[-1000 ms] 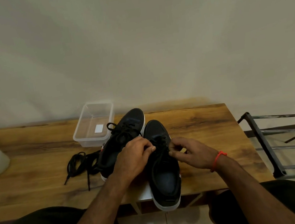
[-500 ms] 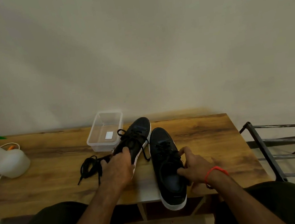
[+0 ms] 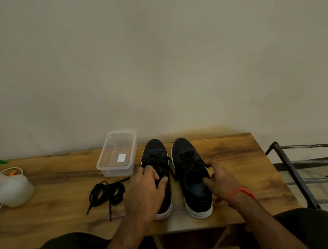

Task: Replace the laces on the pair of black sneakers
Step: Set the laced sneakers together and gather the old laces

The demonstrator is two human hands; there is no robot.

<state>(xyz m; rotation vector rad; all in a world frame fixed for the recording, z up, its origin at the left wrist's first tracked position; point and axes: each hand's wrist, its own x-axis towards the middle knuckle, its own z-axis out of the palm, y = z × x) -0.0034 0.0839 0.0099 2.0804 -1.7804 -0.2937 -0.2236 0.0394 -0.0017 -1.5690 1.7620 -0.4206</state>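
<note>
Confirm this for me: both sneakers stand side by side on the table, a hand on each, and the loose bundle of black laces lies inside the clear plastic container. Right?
Not quite. The head view shows the loose laces on the table, in front of the clear container, not inside it. The rest holds: left sneaker under the left hand, right sneaker under the right hand.

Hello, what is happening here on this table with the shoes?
A person sits at a wooden table with two black sneakers, both laced, standing side by side. The left hand holds the left sneaker and the right hand holds the right sneaker. A loose bundle of black laces lies to the left, near a clear plastic box and a spray bottle.
</note>
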